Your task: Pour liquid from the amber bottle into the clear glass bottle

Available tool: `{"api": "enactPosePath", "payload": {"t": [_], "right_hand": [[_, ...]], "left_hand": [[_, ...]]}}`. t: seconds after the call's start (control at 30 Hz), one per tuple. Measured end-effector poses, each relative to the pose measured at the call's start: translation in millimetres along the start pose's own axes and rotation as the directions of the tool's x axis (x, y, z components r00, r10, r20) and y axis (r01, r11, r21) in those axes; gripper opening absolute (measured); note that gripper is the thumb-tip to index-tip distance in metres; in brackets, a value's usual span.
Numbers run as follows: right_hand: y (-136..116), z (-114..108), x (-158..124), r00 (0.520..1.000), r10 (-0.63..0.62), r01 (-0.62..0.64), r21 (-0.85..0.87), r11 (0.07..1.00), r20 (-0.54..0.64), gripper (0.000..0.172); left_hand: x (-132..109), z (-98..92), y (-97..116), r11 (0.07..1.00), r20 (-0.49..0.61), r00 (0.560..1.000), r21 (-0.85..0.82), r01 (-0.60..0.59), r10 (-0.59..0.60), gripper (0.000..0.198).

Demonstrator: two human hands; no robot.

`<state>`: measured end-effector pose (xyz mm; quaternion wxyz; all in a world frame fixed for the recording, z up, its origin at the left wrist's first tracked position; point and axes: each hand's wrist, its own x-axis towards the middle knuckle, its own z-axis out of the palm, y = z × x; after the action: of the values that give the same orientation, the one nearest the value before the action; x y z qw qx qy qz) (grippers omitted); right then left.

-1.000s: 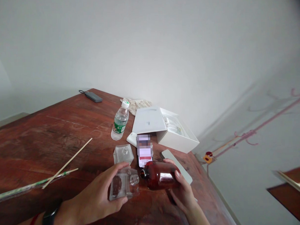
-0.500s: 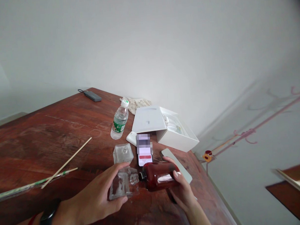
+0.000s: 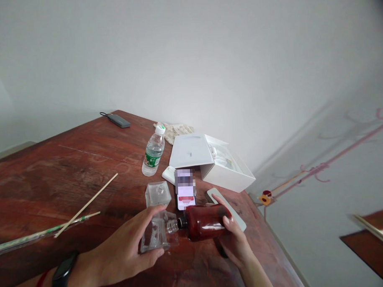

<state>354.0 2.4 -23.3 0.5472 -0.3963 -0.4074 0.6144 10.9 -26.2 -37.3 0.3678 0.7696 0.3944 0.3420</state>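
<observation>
I log remotely: left hand (image 3: 126,250), fingers clamped round one clear square bottle (image 3: 154,237); right hand (image 3: 235,240), fingers clamped round one red-brown bottle (image 3: 207,221), sideways, necks meeting.

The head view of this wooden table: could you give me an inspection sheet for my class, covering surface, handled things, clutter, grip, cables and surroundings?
Surface: reddish-brown wooden table, scratched.
Handled things: glossy red-brown bottle with a dark neck, tipped sideways; square clear plastic container, its threaded mouth facing that neck; contact unclear.
Clutter: clear plastic bottle with green label, standing; open white cardboard box; lit rectangular phone; thin pale wooden stick.
Grip: left hand around the container; right hand around the red-brown bottle.
Cables: short dark loop on a flat grey device.
Surroundings: pale-grey wall; slender pink hooked rack.
</observation>
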Motion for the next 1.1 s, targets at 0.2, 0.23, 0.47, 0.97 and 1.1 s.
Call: {"api": "enactPosePath", "payload": {"t": [0.2, 0.23, 0.47, 0.97, 1.1], "right_hand": [[3.4, -11.6, 2.8, 1.0, -0.015, 0.015, -0.014, 1.0, 0.013, 0.081], [3.8, -12.3, 2.6, 1.0, -0.013, 0.013, -0.017, 1.0, 0.007, 0.082], [-0.1, 6.5, -5.8, 0.995, -0.071, 0.07, -0.022, 0.997, -0.07, 0.084], [-1.7, 15.0, -8.2, 0.989, -0.125, 0.121, -0.057, 0.991, -0.076, 0.091], [-0.6, 13.5, -7.6, 0.989, -0.127, 0.123, -0.048, 0.991, -0.074, 0.094]], "left_hand": [[-0.1, 0.6, 1.0, 1.0, 0.005, 1.0, 0.008, -0.002, 0.002, 0.084], [0.0, 1.0, 1.0, 1.0, 0.001, 1.0, 0.005, -0.001, 0.001, 0.084], [0.0, 1.3, 1.0, 1.0, -0.026, 0.999, -0.012, -0.027, 0.026, 0.086], [-1.7, 2.8, -0.5, 1.0, -0.036, 0.999, 0.003, -0.03, 0.03, 0.087], [-1.2, 3.3, -2.1, 0.999, -0.033, 0.999, 0.008, -0.034, 0.035, 0.088]]}}
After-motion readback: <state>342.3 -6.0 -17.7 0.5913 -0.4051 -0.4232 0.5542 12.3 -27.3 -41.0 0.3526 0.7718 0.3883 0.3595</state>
